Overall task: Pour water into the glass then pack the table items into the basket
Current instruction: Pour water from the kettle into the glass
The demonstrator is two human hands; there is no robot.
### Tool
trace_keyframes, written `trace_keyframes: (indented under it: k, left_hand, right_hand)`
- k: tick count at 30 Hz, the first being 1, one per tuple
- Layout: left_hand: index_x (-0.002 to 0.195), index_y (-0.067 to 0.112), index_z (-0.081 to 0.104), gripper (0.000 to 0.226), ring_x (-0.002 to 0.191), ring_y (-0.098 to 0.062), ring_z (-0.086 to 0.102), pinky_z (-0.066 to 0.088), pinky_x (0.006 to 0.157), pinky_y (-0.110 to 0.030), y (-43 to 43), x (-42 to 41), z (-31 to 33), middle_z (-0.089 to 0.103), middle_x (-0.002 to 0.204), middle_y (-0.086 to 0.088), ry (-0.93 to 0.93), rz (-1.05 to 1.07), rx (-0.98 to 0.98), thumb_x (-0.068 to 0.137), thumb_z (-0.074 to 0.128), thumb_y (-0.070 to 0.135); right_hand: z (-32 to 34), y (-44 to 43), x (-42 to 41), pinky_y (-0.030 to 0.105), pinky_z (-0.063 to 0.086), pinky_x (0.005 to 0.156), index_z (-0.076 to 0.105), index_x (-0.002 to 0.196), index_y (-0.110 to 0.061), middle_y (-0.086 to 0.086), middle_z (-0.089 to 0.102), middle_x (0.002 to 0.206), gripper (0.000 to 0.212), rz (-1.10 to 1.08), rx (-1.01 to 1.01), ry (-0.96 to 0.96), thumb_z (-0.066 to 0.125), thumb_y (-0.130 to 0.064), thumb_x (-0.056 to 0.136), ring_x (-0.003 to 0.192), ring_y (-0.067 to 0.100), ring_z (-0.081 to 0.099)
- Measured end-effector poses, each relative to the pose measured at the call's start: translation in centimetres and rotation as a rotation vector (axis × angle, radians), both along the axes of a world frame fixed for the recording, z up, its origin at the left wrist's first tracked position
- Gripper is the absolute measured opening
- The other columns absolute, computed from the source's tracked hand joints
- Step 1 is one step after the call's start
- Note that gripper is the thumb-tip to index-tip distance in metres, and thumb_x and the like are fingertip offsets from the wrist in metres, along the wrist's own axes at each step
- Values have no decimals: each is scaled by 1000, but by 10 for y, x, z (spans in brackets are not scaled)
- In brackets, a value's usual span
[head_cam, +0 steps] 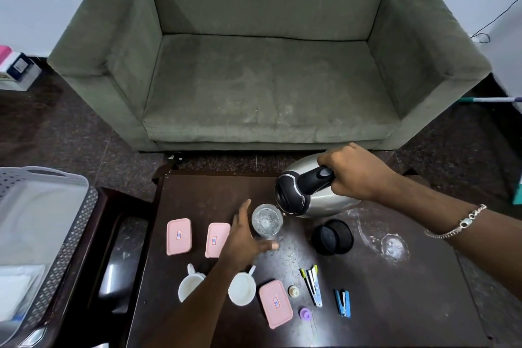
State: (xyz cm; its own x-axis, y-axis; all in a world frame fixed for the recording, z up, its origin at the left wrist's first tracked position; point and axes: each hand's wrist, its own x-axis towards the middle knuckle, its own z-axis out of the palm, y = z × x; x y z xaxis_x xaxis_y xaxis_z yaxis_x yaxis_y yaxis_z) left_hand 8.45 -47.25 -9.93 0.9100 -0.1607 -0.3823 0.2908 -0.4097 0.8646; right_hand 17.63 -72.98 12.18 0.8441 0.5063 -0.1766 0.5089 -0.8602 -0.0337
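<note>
A steel kettle (324, 200) with a black lid and handle is tilted over a clear glass (267, 223) on the dark table (395, 291); water shows in the glass. My right hand (356, 175) grips the kettle's handle. My left hand (245, 240) curls around the glass's left side and base, thumb up, fingers under it. Also on the table lie three pink lidded boxes (178, 236) (217, 239) (275, 303), two white cups (189, 285) (242, 288), two staplers (312, 284) (342, 302) and two small caps (293, 290) (304, 313).
A grey perforated basket (70, 240) stands on a side table at the left. A black round base (332, 237) sits right of the glass, beside a wet patch (394, 246). A green sofa (265, 79) faces the table's far edge.
</note>
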Motion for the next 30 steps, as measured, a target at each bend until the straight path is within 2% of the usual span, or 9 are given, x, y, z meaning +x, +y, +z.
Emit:
trace_keyframes:
  k: [3, 6, 13, 16, 18, 20, 22, 24, 30]
  left_hand:
    - [161, 33, 21, 146, 138, -4, 38, 36, 108, -24, 6, -2, 14, 29, 158, 10, -103, 10, 41, 41, 91, 76]
    - [159, 33, 27, 135, 138, 3, 37, 35, 108, -21, 10, 3, 29, 31, 156, 16, -194, 22, 60, 48, 86, 83]
    - [159, 34, 33, 133, 146, -4, 41, 38, 117, -29, 0, 27, 63, 38, 162, 11, -178, 57, -135, 48, 87, 81]
    - [151, 48, 38, 117, 145, 3, 40, 38, 119, -32, -3, 39, 80, 45, 160, 12, -167, 86, -256, 50, 94, 71]
    - [147, 46, 44, 108, 143, 2, 46, 40, 119, -34, 1, 46, 90, 52, 153, 17, -182, 101, -289, 54, 96, 63]
    - [137, 52, 49, 97, 138, 4, 51, 44, 115, -31, 9, 52, 101, 58, 144, 24, -192, 134, -310, 53, 98, 61]
    - [129, 60, 50, 91, 131, 9, 55, 49, 106, -21, 21, 58, 115, 61, 135, 32, -208, 168, -324, 51, 98, 62]
    - [126, 64, 50, 89, 128, 9, 58, 52, 98, -15, 35, 63, 129, 61, 132, 34, -234, 194, -335, 52, 98, 60]
    - [143, 37, 50, 99, 135, -9, 59, 55, 107, -40, 96, 75, 159, 61, 144, 15, -292, 271, -336, 58, 101, 44]
  right_hand:
    - [-9, -3, -2, 31, 30, 57, 44, 68, -18, 5, 64, 69, 16, -79, 95, 23, 53, -7, 59, 65, 35, 58]
    - [-14, -4, -4, 30, 26, 54, 45, 66, -17, 4, 62, 64, 16, -155, 201, 30, 54, -5, 59, 60, 35, 55]
    - [-5, 2, -1, 31, 33, 47, 42, 61, -20, -1, 52, 52, 28, -344, 416, -4, 62, 0, 61, 53, 29, 51]
    - [7, 10, 4, 32, 31, 46, 43, 58, -21, -2, 52, 49, 33, -420, 544, 2, 67, 1, 64, 50, 24, 51]
    - [15, 17, 8, 30, 32, 45, 45, 57, -19, -3, 51, 47, 32, -439, 636, 3, 68, 1, 66, 47, 15, 47]
    - [25, 29, 11, 27, 28, 44, 44, 55, -19, -5, 46, 46, 31, -450, 722, -3, 66, 1, 65, 46, 9, 40]
    - [32, 43, 14, 25, 27, 44, 42, 54, -19, -7, 42, 47, 29, -468, 789, -2, 64, -3, 64, 47, 6, 36]
    - [37, 57, 18, 28, 30, 46, 42, 55, -17, -8, 41, 49, 28, -481, 824, -3, 64, -2, 63, 49, 6, 36]
    - [46, 111, 31, 32, 33, 51, 47, 60, -7, -1, 44, 54, 21, -473, 919, 60, 64, 4, 62, 55, 14, 41]
